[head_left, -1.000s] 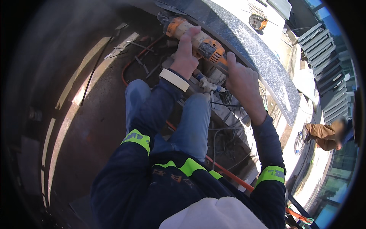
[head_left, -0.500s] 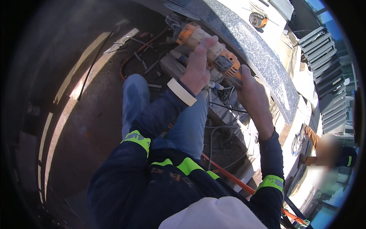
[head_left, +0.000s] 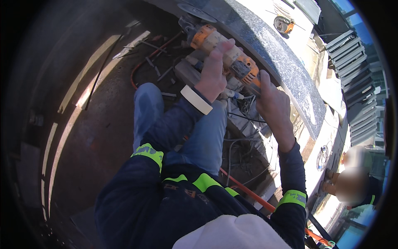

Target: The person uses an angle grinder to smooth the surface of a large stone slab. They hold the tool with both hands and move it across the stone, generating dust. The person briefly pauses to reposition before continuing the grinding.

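An orange and pale, dust-coated angle grinder (head_left: 206, 36) lies between my hands, its body slanting from upper left to lower right. My left hand (head_left: 212, 74) wraps round the middle of the body from the near side. At the rear end, my right hand (head_left: 274, 103) grips the handle. The round flat disc (head_left: 197, 12) at the grinder's head sits beside the edge of a long speckled grey stone slab (head_left: 275, 54); I cannot tell whether they touch. A pale band (head_left: 196, 100) circles my left wrist.
Cables, plugs and scraps lie by a block (head_left: 188, 71) below the grinder. An orange hose (head_left: 248, 191) runs past my right side. Beyond the slab sit an orange and black tool (head_left: 284, 25) and a coiled cable (head_left: 322, 157). Another person (head_left: 352, 186) is at the right.
Both hands and the grinder have shifted very slightly left; my right forearm is a little lower. The grip is unchanged. The person at the right has moved.
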`<state>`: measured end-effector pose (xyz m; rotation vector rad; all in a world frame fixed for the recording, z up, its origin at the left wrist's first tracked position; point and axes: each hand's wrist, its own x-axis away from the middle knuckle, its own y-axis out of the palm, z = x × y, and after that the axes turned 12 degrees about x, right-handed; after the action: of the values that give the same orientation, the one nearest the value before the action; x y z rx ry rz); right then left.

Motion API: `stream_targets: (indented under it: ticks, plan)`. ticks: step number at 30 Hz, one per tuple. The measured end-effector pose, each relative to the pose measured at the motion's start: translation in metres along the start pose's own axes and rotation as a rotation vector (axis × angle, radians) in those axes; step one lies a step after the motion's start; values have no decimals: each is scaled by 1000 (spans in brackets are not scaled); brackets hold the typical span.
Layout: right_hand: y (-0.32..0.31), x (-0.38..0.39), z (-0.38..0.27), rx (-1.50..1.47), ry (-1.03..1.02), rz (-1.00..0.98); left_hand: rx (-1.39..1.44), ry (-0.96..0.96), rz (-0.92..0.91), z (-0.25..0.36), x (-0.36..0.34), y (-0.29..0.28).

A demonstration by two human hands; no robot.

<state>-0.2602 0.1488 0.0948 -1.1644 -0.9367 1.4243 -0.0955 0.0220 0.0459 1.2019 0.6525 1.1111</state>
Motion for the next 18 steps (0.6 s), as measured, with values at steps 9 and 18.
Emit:
stream_targets:
  ticks: [9,18]
  plan:
    - [-1,-21,-14,26,-5,-6,-34,15,-19,14,-33,-13]
    - [2,-26,-19,-70,-32,7,-35,-11,-38,23,-37,-15]
